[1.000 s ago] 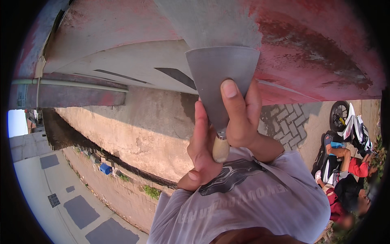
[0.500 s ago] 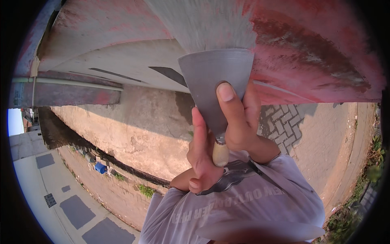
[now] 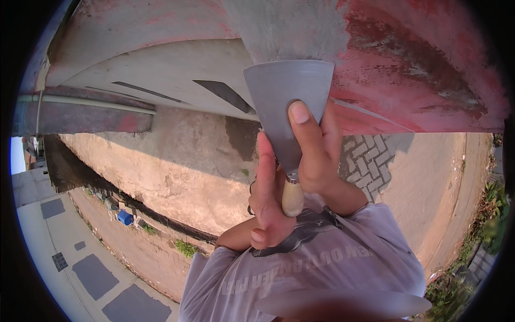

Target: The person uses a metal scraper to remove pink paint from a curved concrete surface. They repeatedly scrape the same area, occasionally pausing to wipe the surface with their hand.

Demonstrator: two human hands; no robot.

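Observation:
A wide putty knife (image 3: 279, 107) with a grey metal blade and a pale wooden handle is in front of me. Its broad edge meets a wall (image 3: 289, 32) coated in grey over red. My right hand (image 3: 316, 155) grips it from the right, thumb flat on the blade's face and fingers behind the blade. From the left, my left hand (image 3: 268, 198) supports it, with a finger along the blade's side and the palm behind the handle. The left thumb sticks out, off the handle. Most of the left fingers are hidden behind the blade.
Red paint with a dark rough patch (image 3: 413, 64) covers the wall at right. Below lie a concrete ground strip (image 3: 161, 172) and grey pavers (image 3: 370, 163). A blue container (image 3: 125, 217) stands far left, and plants (image 3: 488, 214) grow at the right edge.
The view has shifted slightly, and the putty knife's edge sits a little higher in it. The grey streaks above the blade look less blurred. Both hands keep their hold.

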